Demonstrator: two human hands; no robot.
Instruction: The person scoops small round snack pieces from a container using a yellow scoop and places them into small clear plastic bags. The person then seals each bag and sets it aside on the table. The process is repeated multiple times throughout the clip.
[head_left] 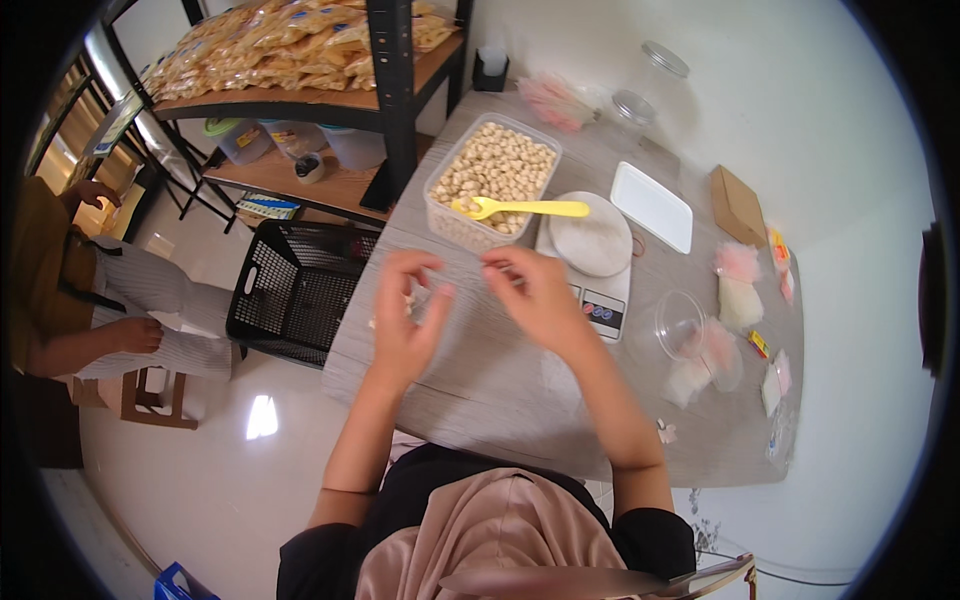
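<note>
Both my hands are raised over the near left part of the grey wooden table (470,400). My left hand (403,318) is open, its thumb spread away from bent fingers; small pale bits show beside the fingers, and I cannot tell whether they touch it. My right hand (537,297) has its fingers loosely bent and apart, with nothing visible in them, just left of a white kitchen scale (618,290). A round white plate (592,245) rests on the scale. Beyond my hands stands a clear tub (455,228) of small round beige pieces (500,165), with a yellow spoon (540,208) across it.
A white tray lid (652,207), clear round container (680,325), pink-and-white packets (738,285) and brown box (737,205) lie at right. Clear jars (633,107) stand behind. A black crate (300,290) and shelf (395,100) flank the left side; another person (130,280) is farther left.
</note>
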